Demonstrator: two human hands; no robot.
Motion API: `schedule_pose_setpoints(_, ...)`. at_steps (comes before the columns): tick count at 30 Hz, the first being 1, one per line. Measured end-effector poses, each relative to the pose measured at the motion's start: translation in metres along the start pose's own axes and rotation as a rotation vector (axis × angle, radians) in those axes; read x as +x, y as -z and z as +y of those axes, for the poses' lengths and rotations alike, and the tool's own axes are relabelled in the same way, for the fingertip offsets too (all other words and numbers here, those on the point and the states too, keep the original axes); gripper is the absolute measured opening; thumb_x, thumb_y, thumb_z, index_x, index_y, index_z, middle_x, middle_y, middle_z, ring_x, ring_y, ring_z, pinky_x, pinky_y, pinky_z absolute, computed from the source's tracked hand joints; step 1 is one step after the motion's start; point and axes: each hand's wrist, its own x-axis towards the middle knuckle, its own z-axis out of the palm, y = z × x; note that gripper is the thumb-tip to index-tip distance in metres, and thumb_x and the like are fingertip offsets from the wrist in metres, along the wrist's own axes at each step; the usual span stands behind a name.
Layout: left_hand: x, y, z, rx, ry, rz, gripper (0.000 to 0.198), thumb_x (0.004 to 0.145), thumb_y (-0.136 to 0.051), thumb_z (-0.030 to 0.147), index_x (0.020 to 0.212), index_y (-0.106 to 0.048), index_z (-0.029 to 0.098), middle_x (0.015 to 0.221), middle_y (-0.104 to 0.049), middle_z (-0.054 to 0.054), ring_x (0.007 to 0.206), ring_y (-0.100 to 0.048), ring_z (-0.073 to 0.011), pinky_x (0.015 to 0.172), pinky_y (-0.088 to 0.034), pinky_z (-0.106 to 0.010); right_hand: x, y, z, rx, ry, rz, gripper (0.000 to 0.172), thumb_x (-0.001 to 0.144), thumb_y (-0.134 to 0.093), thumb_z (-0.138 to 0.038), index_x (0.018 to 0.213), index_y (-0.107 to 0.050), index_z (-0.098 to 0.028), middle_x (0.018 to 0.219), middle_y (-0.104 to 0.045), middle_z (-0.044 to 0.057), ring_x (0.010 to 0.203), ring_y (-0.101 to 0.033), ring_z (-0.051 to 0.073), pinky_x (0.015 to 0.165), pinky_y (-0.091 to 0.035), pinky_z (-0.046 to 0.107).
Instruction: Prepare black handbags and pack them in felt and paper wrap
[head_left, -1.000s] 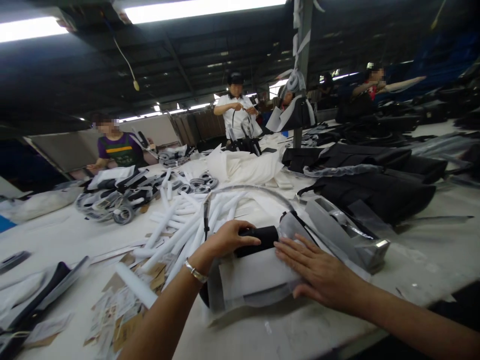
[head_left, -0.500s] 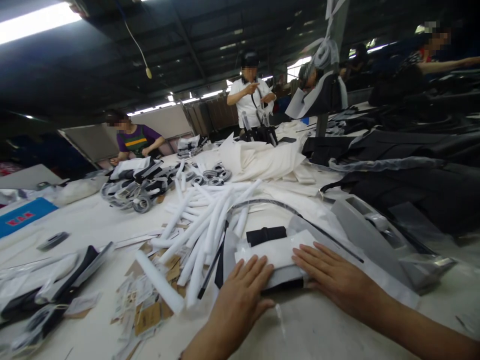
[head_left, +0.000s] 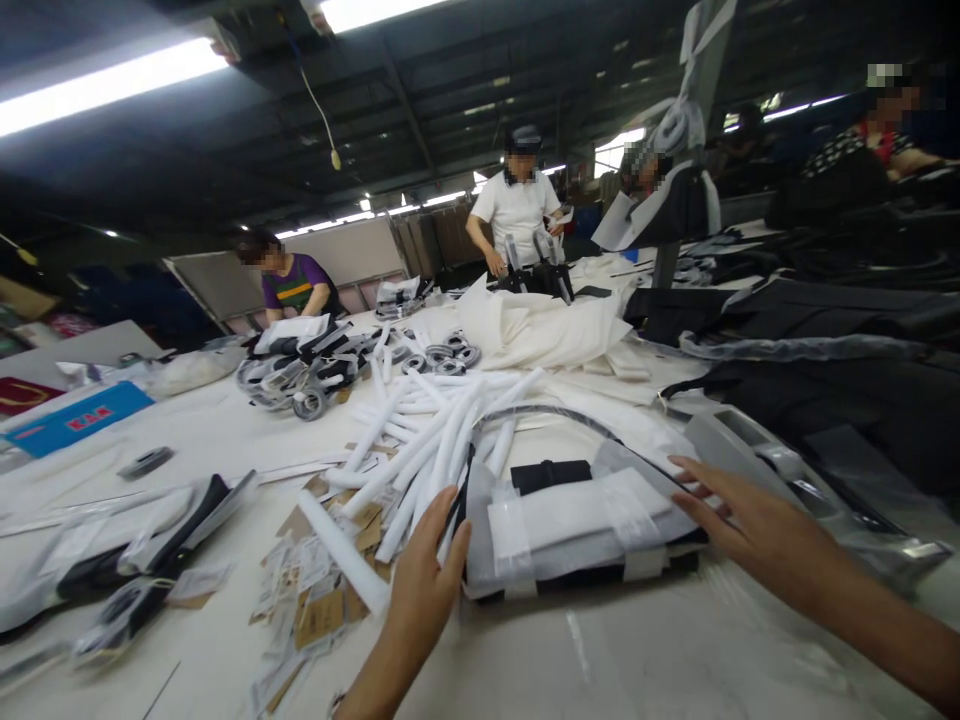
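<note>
In front of me lies a folded black bag with a thin curved strap [head_left: 551, 412], covered partly by grey sheet and a white padding strip [head_left: 570, 518] fixed with clear tape. My left hand [head_left: 427, 575] is at the bag's left edge beside the strap, thumb apart from the fingers. My right hand [head_left: 731, 510] is by the bag's right edge, fingers stretched out and close to the strap's right end. Whether those fingertips touch the strap I cannot tell. A short black roll [head_left: 551, 475] shows above the white strip.
White foam tubes [head_left: 450, 430] and small packets with brown cards [head_left: 322, 610] lie to the left. Wrapped black pieces [head_left: 292, 370], a blue box [head_left: 82, 415] and black fabric [head_left: 840, 420] surround the work. Co-workers stand behind the table, one in a white shirt [head_left: 517, 220].
Both hands have lifted off the white strip and moved apart to the bag's two sides. The view has shifted slightly. The white-shirted person's arms have lowered.
</note>
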Motion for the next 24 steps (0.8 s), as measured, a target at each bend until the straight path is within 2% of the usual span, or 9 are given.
schedule_pose_setpoints(3,0.003,-0.004,-0.013,-0.077,0.136,-0.129,0.059,0.096,-0.051,0.042,0.149,-0.044,0.015,0.148,-0.053,-0.015,0.129,-0.059,-0.0286,0.104,-0.053,-0.046,-0.002,-0.012,0.014,-0.029,-0.114,-0.183,0.066,0.094,-0.046,-0.065,0.129,-0.067,-0.014,0.124,-0.071,0.014,0.112,-0.069,0.037,0.095,-0.058,0.052)
schedule_pose_setpoints(5,0.002,-0.007,-0.011,-0.031,0.096,-0.124,0.06,0.095,-0.052,0.041,0.15,-0.043,0.016,0.149,-0.053,-0.014,0.13,-0.058,-0.0291,0.107,-0.05,-0.048,-0.007,-0.018,0.015,-0.029,-0.135,-0.234,0.065,0.095,-0.045,-0.065,0.133,-0.065,-0.017,0.127,-0.07,0.011,0.113,-0.069,0.036,0.096,-0.058,0.05)
schedule_pose_setpoints(7,-0.001,-0.009,-0.003,0.068,-0.04,-0.05,0.054,0.096,-0.052,0.039,0.146,-0.049,0.018,0.149,-0.053,-0.013,0.137,-0.052,-0.0301,0.113,-0.043,-0.052,-0.012,-0.016,0.009,-0.069,-0.125,-0.213,0.062,0.096,-0.043,-0.064,0.135,-0.063,-0.019,0.128,-0.07,0.01,0.111,-0.07,0.035,0.09,-0.06,0.048)
schedule_pose_setpoints(9,-0.003,-0.009,0.008,0.147,-0.188,-0.021,0.044,0.098,-0.051,0.035,0.139,-0.057,0.021,0.147,-0.056,-0.012,0.137,-0.051,-0.0293,0.115,-0.041,-0.053,-0.014,-0.008,-0.003,-0.164,-0.05,-0.106,0.059,0.098,-0.042,-0.06,0.135,-0.063,-0.018,0.131,-0.068,0.011,0.111,-0.069,0.036,0.088,-0.06,0.05)
schedule_pose_setpoints(11,-0.003,-0.008,0.016,0.182,-0.289,-0.104,0.035,0.098,-0.053,0.031,0.13,-0.065,0.024,0.139,-0.063,-0.009,0.129,-0.058,-0.027,0.111,-0.046,-0.049,-0.01,0.003,-0.016,-0.258,0.084,0.024,0.051,0.1,-0.041,-0.051,0.135,-0.062,-0.019,0.137,-0.064,0.012,0.112,-0.067,0.037,0.091,-0.056,0.053)
schedule_pose_setpoints(13,0.0,-0.007,0.02,0.189,-0.329,-0.221,0.03,0.095,-0.06,0.028,0.123,-0.069,0.026,0.13,-0.069,-0.007,0.121,-0.064,-0.0252,0.105,-0.052,-0.044,0.0,0.011,-0.026,-0.286,0.224,0.079,0.045,0.102,-0.042,-0.043,0.135,-0.062,-0.02,0.138,-0.063,0.012,0.115,-0.065,0.035,0.097,-0.051,0.053)
schedule_pose_setpoints(16,0.01,-0.005,0.021,0.186,-0.331,-0.283,0.03,0.091,-0.067,0.024,0.12,-0.071,0.026,0.125,-0.072,-0.005,0.117,-0.067,-0.0246,0.102,-0.054,-0.04,0.015,0.006,-0.029,-0.204,0.382,-0.038,0.048,0.102,-0.044,-0.047,0.137,-0.06,-0.017,0.138,-0.064,0.012,0.126,-0.058,0.033,0.103,-0.049,0.052)
schedule_pose_setpoints(19,0.016,-0.004,0.019,0.182,-0.305,-0.3,0.032,0.089,-0.069,0.022,0.121,-0.071,0.026,0.124,-0.073,-0.006,0.114,-0.068,-0.025,0.099,-0.055,-0.039,0.019,-0.013,-0.023,-0.123,0.404,-0.181,0.058,0.102,-0.042,-0.055,0.142,-0.056,-0.015,0.141,-0.061,0.015,0.132,-0.054,0.033,0.105,-0.049,0.053)
schedule_pose_setpoints(24,0.014,-0.002,0.018,0.162,-0.249,-0.294,0.035,0.086,-0.072,0.021,0.12,-0.071,0.029,0.126,-0.072,-0.004,0.116,-0.068,-0.0266,0.099,-0.055,-0.041,0.006,-0.028,-0.019,-0.098,0.352,-0.117,0.056,0.097,-0.052,-0.06,0.135,-0.062,-0.02,0.129,-0.066,0.016,0.121,-0.062,0.032,0.11,-0.04,0.061)
